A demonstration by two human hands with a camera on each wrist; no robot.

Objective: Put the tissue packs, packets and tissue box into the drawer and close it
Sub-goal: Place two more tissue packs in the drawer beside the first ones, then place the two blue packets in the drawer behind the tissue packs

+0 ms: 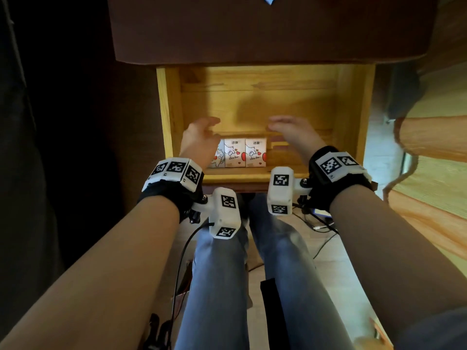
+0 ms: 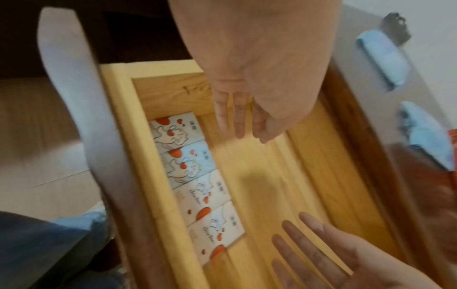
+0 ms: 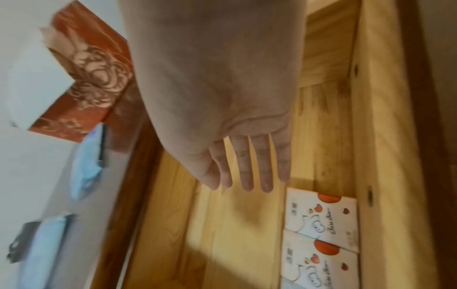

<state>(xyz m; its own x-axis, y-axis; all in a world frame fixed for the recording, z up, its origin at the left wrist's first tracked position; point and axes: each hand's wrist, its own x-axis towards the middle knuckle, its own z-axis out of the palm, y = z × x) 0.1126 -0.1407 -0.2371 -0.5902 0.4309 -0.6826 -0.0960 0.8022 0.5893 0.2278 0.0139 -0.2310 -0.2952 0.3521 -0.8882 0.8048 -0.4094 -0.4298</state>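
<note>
Left hand (image 1: 199, 141) fingers (image 2: 235, 115) straight and slack, holding nothing. Right hand (image 1: 294, 133) the same, fingers (image 3: 262, 168) spread a little, empty. Both hover inside the open wooden drawer (image 1: 168, 109), above its bare floor, apart from the tissue packs (image 1: 246, 152). The four packs lie flat in a row against the near wall, left of centre. On the cabinet top (image 3: 32, 82) beyond the drawer: pale blue packets (image 3: 87, 164), and the orange patterned tissue box (image 3: 86, 78) at its right end. Likely step: fetch the remaining items. To do it well, lift the hands clear of the cabinet edge, take the packets first, lay them beside the row, and leave the far floor space free for the box.
</note>
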